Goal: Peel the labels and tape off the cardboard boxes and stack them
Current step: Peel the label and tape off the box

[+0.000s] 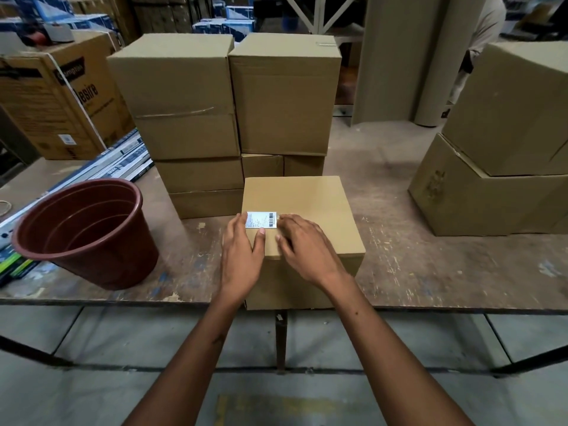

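Note:
A plain cardboard box [319, 204] stands at the table's front edge, right before me. A small white label [261, 220] with a barcode is stuck on its top near the left side. My left hand [241, 256] rests on the box's left top edge, thumb pressing just below the label. My right hand [307, 244] lies flat on the top, fingertips touching the label's right edge. Neither hand has lifted the label. Behind the box stand stacked cardboard boxes [230, 96], two columns side by side.
A brown plastic bucket [89, 232] sits tilted on the worn table [430, 265] to the left. Another pile of cardboard boxes [498, 167] is at the right. A printed carton [58, 99] and flat packages lie at far left. A person stands at the back right.

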`<state>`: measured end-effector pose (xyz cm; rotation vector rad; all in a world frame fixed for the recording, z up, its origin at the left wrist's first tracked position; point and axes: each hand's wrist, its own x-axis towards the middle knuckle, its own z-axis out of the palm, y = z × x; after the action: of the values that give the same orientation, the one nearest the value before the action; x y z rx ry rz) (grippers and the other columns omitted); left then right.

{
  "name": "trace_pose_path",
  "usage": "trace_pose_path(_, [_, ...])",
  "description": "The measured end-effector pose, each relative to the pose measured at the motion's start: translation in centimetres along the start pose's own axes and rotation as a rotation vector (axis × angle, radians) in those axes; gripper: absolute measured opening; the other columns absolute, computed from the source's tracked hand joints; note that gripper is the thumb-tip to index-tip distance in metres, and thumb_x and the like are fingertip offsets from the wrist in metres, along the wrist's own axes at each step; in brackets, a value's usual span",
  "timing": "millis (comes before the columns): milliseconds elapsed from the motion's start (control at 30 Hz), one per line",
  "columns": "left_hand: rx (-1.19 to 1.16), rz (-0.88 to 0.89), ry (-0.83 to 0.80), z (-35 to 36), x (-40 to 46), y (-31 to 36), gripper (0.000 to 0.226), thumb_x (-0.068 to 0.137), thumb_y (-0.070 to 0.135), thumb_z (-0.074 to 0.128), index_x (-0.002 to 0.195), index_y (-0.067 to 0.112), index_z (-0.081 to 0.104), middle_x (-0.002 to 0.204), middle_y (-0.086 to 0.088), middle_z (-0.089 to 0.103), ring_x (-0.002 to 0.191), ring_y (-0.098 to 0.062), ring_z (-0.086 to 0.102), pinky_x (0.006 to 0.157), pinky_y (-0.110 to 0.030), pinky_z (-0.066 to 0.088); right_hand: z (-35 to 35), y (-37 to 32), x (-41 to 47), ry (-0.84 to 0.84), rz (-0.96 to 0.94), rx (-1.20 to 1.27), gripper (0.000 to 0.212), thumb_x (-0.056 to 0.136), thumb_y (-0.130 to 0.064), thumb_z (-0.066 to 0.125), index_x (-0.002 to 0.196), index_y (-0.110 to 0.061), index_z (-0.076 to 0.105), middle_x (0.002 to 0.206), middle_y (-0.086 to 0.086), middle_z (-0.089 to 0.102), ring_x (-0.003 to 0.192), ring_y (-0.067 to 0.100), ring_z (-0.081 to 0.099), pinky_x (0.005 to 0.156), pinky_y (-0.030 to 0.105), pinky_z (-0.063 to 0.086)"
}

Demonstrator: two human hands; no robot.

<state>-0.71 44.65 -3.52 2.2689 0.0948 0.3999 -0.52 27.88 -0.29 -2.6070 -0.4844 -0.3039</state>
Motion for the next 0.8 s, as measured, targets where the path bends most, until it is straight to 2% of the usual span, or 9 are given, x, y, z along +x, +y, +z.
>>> trace_pose_path(67, [-0.026, -0.006, 0.003, 0.1, -0.1, -0.2, 0.056, 0.114, 0.038, 0.046, 0.164, 0.017, 0.037, 0.164, -0.004, 0.04, 0.147, -0.023, 0.043, 0.115, -0.037, 0.042, 0.2, -0.2, 1.2, -0.025, -0.021, 0.008, 0.045, 0.112, -0.036, 0.053, 0.154, -0.02, 0.055, 0.16, 0.0, 0.053, 0.145, 0.016, 0.051, 0.128, 0.044, 0.036])
trace_pose_path(200, [-0.046, -0.046, -0.009, -0.3, -0.5, -0.1, 0.058, 0.115, 0.038, 0.041, 0.169, 0.021, 0.029, 0.168, -0.005, 0.037, 0.147, -0.02, 0.043, 0.106, -0.026, 0.036, 1.0, -0.4, 3.1, -0.055, -0.056, 0.012, 0.047, 0.111, -0.036, 0.055, 0.155, -0.019, 0.053, 0.159, 0.002, 0.054, 0.144, 0.019, 0.051, 0.126, 0.045, 0.038])
trace_pose_path(300, [-0.13, -0.08, -0.029, -0.8, -0.5, -0.2, 0.055, 0.116, 0.033, 0.042, 0.169, 0.02, 0.032, 0.167, -0.004, 0.041, 0.149, -0.019, 0.044, 0.106, -0.022, 0.032, 1.9, -1.3, 3.7, -0.072, -0.127, -0.017, 0.049, 0.114, -0.04, 0.048, 0.157, -0.018, 0.053, 0.161, 0.003, 0.054, 0.149, 0.021, 0.048, 0.127, 0.045, 0.036])
trace_pose_path(367, [-0.254, -0.105, -0.032, -1.2, -0.3, -1.0, 0.049, 0.117, 0.031, 0.043, 0.165, 0.023, 0.041, 0.164, 0.001, 0.049, 0.148, -0.015, 0.047, 0.115, -0.026, 0.037, 2.4, -2.1, 3.5, -0.085, -0.176, -0.024, 0.05, 0.116, -0.042, 0.042, 0.159, -0.019, 0.053, 0.164, 0.002, 0.051, 0.154, 0.02, 0.043, 0.128, 0.041, 0.032])
trace_pose_path(467, [-0.383, -0.159, -0.076, -1.6, 0.5, -2.6, 0.042, 0.114, 0.041, 0.046, 0.154, 0.035, 0.055, 0.15, 0.013, 0.061, 0.139, -0.006, 0.056, 0.121, -0.045, 0.045, 2.8, -2.7, 3.2, -0.09, -0.236, -0.041, 0.049, 0.116, -0.041, 0.04, 0.16, -0.023, 0.052, 0.167, -0.002, 0.048, 0.157, 0.016, 0.039, 0.128, 0.038, 0.028])
trace_pose_path(567, [-0.373, -0.165, -0.151, -2.1, 1.6, -3.6, 0.047, 0.105, 0.057, 0.047, 0.149, 0.044, 0.057, 0.145, 0.018, 0.065, 0.136, -0.005, 0.059, 0.118, -0.049, 0.048, 2.7, -2.6, 3.5, -0.092, -0.19, -0.013, 0.047, 0.115, -0.04, 0.044, 0.158, -0.026, 0.054, 0.166, -0.005, 0.049, 0.154, 0.013, 0.04, 0.126, 0.037, 0.03])
trace_pose_path(667, [-0.372, -0.129, -0.224, -3.1, 2.5, -3.4, 0.046, 0.106, 0.049, 0.052, 0.15, 0.039, 0.056, 0.142, 0.015, 0.066, 0.13, -0.006, 0.062, 0.116, -0.047, 0.05, 3.1, -2.7, 4.4, -0.044, -0.073, -0.017, 0.048, 0.112, -0.04, 0.05, 0.157, -0.022, 0.052, 0.159, -0.001, 0.051, 0.146, 0.017, 0.046, 0.125, 0.044, 0.033])
trace_pose_path(733, [-0.332, -0.098, -0.236, -3.5, 2.6, -3.4, 0.045, 0.112, 0.042, 0.051, 0.156, 0.032, 0.05, 0.146, 0.009, 0.064, 0.128, -0.009, 0.062, 0.111, -0.041, 0.05, 3.5, -3.2, 5.3, -0.027, -0.002, -0.036, 0.045, 0.11, -0.04, 0.053, 0.151, -0.023, 0.055, 0.147, 0.0, 0.052, 0.137, 0.019, 0.047, 0.117, 0.044, 0.032])
trace_pose_path(800, [-0.278, -0.085, -0.271, -4.0, 2.6, -3.6, 0.05, 0.113, 0.045, 0.047, 0.161, 0.031, 0.043, 0.152, 0.004, 0.06, 0.131, -0.015, 0.06, 0.104, -0.036, 0.048, 3.7, -3.4, 6.0, -0.02, 0.037, -0.031, 0.041, 0.106, -0.043, 0.059, 0.143, -0.025, 0.062, 0.137, -0.001, 0.054, 0.13, 0.02, 0.047, 0.11, 0.044, 0.033])
